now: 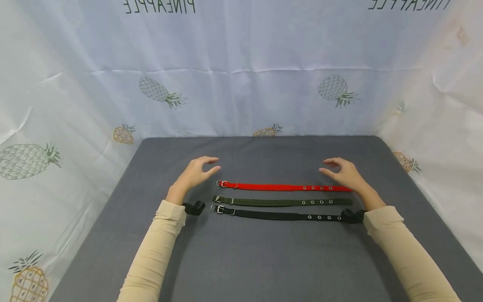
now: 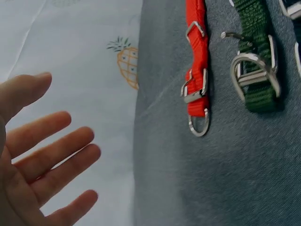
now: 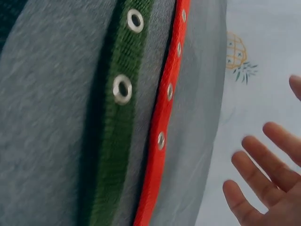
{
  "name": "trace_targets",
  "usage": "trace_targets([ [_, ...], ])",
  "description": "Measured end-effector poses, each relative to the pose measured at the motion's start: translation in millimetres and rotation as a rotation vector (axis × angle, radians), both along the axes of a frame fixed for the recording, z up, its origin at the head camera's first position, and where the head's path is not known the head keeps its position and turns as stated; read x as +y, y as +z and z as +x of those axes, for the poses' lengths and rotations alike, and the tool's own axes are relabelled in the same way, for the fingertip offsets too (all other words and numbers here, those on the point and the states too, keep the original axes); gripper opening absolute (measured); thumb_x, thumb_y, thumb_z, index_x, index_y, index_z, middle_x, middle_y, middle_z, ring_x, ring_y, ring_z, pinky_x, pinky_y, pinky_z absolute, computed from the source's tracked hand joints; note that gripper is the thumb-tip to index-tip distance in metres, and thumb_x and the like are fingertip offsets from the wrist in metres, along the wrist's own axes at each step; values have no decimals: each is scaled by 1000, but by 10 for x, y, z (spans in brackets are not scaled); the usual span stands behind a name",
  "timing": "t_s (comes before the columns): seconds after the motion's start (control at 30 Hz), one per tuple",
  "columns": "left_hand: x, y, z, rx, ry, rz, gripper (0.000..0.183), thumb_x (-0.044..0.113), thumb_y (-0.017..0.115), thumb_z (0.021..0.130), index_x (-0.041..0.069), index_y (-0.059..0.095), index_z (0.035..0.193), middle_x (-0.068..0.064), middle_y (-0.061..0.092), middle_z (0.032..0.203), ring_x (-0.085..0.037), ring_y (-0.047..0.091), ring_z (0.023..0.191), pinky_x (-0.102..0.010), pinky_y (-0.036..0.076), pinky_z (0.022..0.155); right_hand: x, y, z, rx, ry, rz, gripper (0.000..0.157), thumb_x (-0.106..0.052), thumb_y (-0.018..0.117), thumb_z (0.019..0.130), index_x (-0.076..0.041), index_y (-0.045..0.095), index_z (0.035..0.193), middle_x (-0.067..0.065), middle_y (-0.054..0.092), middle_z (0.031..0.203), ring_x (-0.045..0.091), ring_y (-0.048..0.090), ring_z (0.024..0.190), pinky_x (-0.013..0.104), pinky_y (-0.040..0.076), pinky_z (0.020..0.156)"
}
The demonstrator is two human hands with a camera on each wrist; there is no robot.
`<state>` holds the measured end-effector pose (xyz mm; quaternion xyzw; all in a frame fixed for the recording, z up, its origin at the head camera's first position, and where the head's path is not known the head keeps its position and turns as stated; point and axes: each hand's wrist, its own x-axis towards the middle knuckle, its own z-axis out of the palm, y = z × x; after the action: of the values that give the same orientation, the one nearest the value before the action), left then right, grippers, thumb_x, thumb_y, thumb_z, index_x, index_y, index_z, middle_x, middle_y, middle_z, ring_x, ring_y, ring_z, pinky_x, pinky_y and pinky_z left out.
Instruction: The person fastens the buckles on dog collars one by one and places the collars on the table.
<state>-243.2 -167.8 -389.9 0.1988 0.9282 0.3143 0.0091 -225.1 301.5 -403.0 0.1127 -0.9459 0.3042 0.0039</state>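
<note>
Three collars lie stretched out side by side on the grey table. The red collar [image 1: 264, 187] is farthest back, the green collar [image 1: 268, 203] is in the middle and the black collar [image 1: 268, 215] is nearest. Metal buckles and D-rings sit at their left ends, eyelet holes toward their right ends. My left hand [image 1: 195, 172] hovers beyond the red collar's buckle end, fingers spread and nothing held. Over the red collar's eyelet end is my right hand [image 1: 345, 173], also empty, its fingers apart in the right wrist view and its wrist overlapping the collar tip in the head view.
A grey cloth covers the table [image 1: 271, 260]. White curtains [image 1: 241, 100] printed with pineapples rise behind it and along both sides. Each wrist wears a black camera mount, the left one [image 1: 194, 208] beside the buckles, the right one [image 1: 352, 216] overlapping the black collar's end.
</note>
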Motion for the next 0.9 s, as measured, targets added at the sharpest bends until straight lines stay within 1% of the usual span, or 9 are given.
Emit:
trace_targets([
  [0.17,-16,-99,3,-67,-26,65,45,23,60,96,1,54,134,-20,59,132,-35,55,122,-55,41,106,104,-26,44,-60,22,5,48,-31,60,95,2,56,129,26,61,125,36,58,107,45,52,88],
  [0.27,-20,-148,-2,-102,-47,93,44,21,60,95,-1,55,133,-20,60,132,-35,56,121,-54,42,106,191,-73,78,-90,35,-7,46,-29,62,94,2,57,128,26,62,125,30,61,103,43,53,85],
  [0.37,-23,-201,-21,-133,-68,121,42,19,62,94,-1,57,131,-21,62,129,-35,58,119,-52,43,105,293,-138,106,-139,31,-38,47,-27,64,93,3,58,128,28,61,126,17,62,101,50,53,88],
  [0.43,-22,-250,-46,-150,-82,131,42,18,63,94,-2,58,130,-21,63,128,-35,58,118,-51,45,104,361,-181,115,-186,20,-52,49,-29,64,93,3,58,128,28,60,127,4,58,99,52,50,90],
  [0.5,-18,-306,-70,-165,-98,132,41,18,64,93,-2,59,129,-22,64,126,-35,59,116,-50,46,103,423,-224,116,-229,3,-60,50,-31,66,92,3,58,128,27,61,127,-5,54,94,48,51,90],
  [0.57,-12,-371,-92,-189,-110,125,41,18,65,92,-2,59,128,-22,64,125,-35,61,115,-48,48,102,481,-260,110,-257,-3,-59,51,-31,67,90,3,59,127,25,64,122,-10,51,88,38,51,86],
  [0.7,-5,-483,-112,-242,-104,118,42,17,69,89,-1,62,126,-20,66,123,-33,63,112,-46,50,98,575,-313,92,-291,-5,-52,50,-29,71,88,4,61,124,9,68,105,-9,51,79,22,47,75],
  [0.8,-4,-525,-112,-255,-71,125,42,16,74,85,0,64,123,-19,68,118,-31,64,107,-43,51,95,610,-335,80,-298,8,-48,48,-26,72,87,5,62,122,-3,63,95,-6,50,78,19,44,71],
  [0.9,3,-539,-109,-257,-45,117,42,17,76,83,1,66,120,-19,69,113,-29,64,103,-43,51,92,609,-354,61,-278,43,-36,43,-21,74,84,6,64,117,-4,60,88,-1,47,74,21,42,67],
])
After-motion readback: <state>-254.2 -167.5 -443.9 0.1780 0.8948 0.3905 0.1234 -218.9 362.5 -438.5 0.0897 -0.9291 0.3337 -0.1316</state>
